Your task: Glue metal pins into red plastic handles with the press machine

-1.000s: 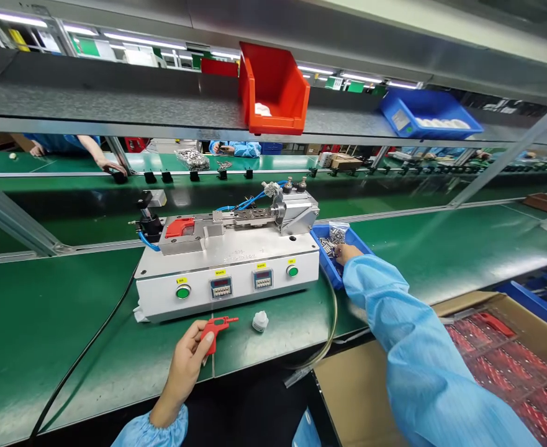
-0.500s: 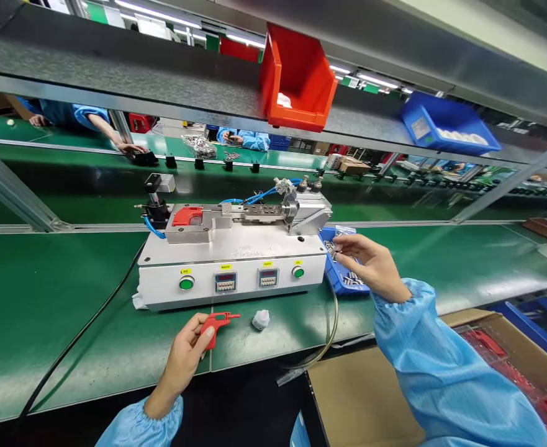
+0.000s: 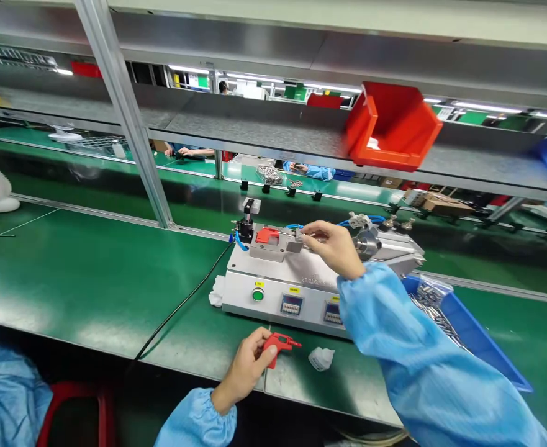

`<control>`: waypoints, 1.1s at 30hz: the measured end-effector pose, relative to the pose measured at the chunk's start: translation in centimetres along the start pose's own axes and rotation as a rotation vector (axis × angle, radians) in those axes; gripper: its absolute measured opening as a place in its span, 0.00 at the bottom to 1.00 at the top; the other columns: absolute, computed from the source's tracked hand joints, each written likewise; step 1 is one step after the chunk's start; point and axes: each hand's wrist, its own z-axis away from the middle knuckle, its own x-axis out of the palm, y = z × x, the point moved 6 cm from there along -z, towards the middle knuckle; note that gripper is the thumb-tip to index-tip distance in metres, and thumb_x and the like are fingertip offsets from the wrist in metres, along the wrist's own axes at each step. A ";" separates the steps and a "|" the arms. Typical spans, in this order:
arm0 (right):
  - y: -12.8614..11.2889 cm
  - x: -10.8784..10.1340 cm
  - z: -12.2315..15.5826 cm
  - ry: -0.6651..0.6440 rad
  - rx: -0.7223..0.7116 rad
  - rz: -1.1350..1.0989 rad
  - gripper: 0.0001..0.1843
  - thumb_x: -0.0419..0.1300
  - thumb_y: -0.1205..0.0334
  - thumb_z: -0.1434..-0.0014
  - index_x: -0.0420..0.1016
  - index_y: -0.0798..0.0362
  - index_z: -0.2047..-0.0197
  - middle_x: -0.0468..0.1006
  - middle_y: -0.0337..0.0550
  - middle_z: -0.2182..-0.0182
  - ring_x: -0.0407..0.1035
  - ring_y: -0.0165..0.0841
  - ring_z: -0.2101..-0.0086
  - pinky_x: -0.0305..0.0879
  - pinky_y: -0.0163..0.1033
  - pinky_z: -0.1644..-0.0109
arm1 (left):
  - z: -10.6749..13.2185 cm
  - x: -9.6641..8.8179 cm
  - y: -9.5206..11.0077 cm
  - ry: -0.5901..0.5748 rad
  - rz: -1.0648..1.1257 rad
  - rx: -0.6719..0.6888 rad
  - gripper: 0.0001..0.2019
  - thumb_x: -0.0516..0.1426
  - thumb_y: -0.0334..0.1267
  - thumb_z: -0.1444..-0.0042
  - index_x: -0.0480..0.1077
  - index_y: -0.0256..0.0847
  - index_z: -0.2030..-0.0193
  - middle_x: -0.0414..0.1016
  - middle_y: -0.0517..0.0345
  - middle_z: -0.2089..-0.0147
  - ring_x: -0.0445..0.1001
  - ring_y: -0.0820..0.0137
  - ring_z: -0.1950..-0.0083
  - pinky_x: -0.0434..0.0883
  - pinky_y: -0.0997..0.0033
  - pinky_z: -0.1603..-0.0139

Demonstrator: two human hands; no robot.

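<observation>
My left hand [image 3: 245, 367] is closed around a red toy-gun-shaped plastic piece [image 3: 280, 347] above the front edge of the bench, its thin nozzle pointing right. My right hand [image 3: 334, 247] reaches over the metal bench machine [image 3: 273, 273], thumb and fingers pinched at the rail of its fixture. Whatever the pinch holds is too small to make out. Just left of those fingertips, a second red gun-shaped piece [image 3: 267, 236] sits in the metal block of the machine. A small white bottle [image 3: 321, 358] stands in front of the machine, right of my left hand.
A blue bin [image 3: 487, 344] with many small metal tubes [image 3: 436, 313] lies right of the machine. A black cable [image 3: 184, 301] runs off its left side. Overhead, a shelf carries a red bin [image 3: 394, 133]. Across the bench, a co-worker's blue sleeves [image 3: 320, 172] show.
My right hand has moved left from the blue bin to the machine's fixture. My left hand still holds the red piece. The view has turned left.
</observation>
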 end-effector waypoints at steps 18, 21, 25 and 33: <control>2.5 3.9 -2.6 -0.157 -0.178 0.462 0.14 0.58 0.62 0.36 0.88 0.48 0.59 0.85 0.50 0.53 0.75 0.48 0.48 0.72 0.55 0.40 | -0.1 0.0 0.1 -0.039 0.019 0.005 0.22 0.60 0.59 0.35 0.70 0.38 0.61 0.69 0.62 0.70 0.62 0.73 0.70 0.60 0.72 0.67; 2.8 3.9 -2.6 -0.138 -0.140 0.378 0.14 0.58 0.62 0.36 0.87 0.48 0.58 0.86 0.48 0.55 0.76 0.47 0.50 0.73 0.56 0.41 | 0.0 0.0 0.2 -0.032 0.025 0.000 0.23 0.59 0.60 0.35 0.70 0.39 0.61 0.69 0.61 0.70 0.62 0.73 0.70 0.59 0.72 0.67; 2.9 3.8 -2.6 -0.106 -0.117 0.360 0.13 0.58 0.63 0.38 0.85 0.48 0.59 0.86 0.48 0.57 0.76 0.47 0.51 0.74 0.55 0.44 | -0.1 0.1 0.1 -0.036 0.032 -0.008 0.22 0.60 0.60 0.35 0.69 0.39 0.62 0.69 0.61 0.70 0.62 0.73 0.70 0.59 0.72 0.67; 2.9 4.3 -2.6 -0.119 -0.161 0.429 0.16 0.57 0.63 0.36 0.86 0.49 0.54 0.84 0.50 0.51 0.74 0.48 0.47 0.72 0.55 0.40 | -0.1 0.1 0.4 -0.040 0.018 -0.010 0.22 0.59 0.59 0.35 0.70 0.38 0.61 0.70 0.61 0.70 0.62 0.73 0.70 0.59 0.71 0.67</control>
